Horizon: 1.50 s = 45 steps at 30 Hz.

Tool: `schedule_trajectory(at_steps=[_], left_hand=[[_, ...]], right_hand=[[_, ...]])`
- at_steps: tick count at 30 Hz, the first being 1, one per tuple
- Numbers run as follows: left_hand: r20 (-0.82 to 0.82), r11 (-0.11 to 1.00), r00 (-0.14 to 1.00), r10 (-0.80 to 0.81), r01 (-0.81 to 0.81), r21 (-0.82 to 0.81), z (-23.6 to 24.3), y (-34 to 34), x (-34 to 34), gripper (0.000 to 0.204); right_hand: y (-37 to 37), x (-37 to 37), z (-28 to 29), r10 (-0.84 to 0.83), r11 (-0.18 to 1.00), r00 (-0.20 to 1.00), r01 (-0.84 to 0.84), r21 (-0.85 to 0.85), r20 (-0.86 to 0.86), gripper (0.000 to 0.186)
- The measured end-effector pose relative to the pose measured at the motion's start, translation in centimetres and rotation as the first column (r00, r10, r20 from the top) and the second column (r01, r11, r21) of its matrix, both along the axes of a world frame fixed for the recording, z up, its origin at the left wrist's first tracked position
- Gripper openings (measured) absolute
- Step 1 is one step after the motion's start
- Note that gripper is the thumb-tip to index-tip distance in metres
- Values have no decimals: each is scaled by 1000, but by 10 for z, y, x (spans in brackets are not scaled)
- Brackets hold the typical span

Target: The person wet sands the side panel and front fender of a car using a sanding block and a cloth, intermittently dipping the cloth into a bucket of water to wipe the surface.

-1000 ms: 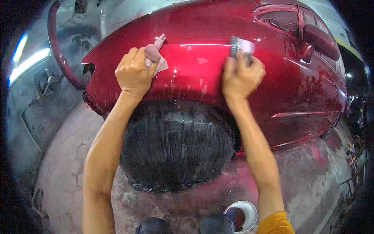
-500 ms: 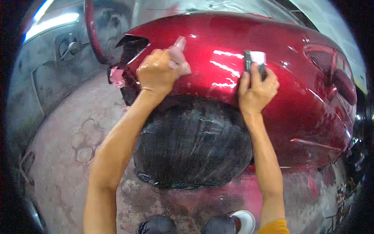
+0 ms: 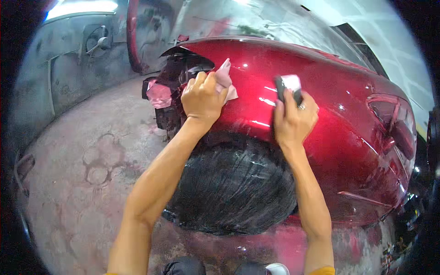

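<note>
My left hand (image 3: 201,98) is closed on a crumpled pale pink cloth (image 3: 223,79), at the front end of a glossy red car fender (image 3: 256,55). Part of the cloth sticks out above the fist and part hangs beside the fingers, against the paint. My right hand (image 3: 295,120) grips a small dark sanding block (image 3: 280,89) with a pale sheet on its upper side. The block rests on the fender beside the bright light reflections; its underside is hidden. Below both hands, a black cover (image 3: 238,188) hangs over the wheel.
Pink masking material (image 3: 159,95) sits by the dark opening at the car's front. A side mirror (image 3: 403,137) juts out at right. A spotted grey wall (image 3: 68,82) stands at left over the stained floor (image 3: 68,151). A white round container (image 3: 277,269) is near my legs.
The whole view has shifted, so the car sits lower in it. My right hand has moved the block leftward along the fender. My left hand stays near the same spot with the cloth.
</note>
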<state>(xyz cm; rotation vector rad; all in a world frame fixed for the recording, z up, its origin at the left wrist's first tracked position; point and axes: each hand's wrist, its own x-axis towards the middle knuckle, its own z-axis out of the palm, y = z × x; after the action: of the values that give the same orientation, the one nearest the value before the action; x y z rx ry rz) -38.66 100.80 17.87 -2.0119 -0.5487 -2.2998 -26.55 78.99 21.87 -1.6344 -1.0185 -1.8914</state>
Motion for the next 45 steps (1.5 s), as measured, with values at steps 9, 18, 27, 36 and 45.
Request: schedule_trajectory(at_steps=[9,18,27,36,45], left_hand=[[-114,994,993,22,-9,112,-20,-18,-30,26],[-29,974,990,-140,132,-182,-57,-29,-29,24],[-87,989,996,-16,3,-146,-32,0,-40,33],[-58,993,996,-64,58,-105,-40,-11,-43,26],[-114,983,986,-119,133,125,-25,-33,-25,27]], right_hand=[[13,-51,17,284,880,953,-214,-425,108,50],[103,-51,24,204,859,974,-131,-496,96,34],[6,-28,13,78,993,996,-74,-89,47,45],[-5,-42,11,219,820,976,-175,-545,15,45],[-54,-12,0,0,863,998,32,-505,63,50]])
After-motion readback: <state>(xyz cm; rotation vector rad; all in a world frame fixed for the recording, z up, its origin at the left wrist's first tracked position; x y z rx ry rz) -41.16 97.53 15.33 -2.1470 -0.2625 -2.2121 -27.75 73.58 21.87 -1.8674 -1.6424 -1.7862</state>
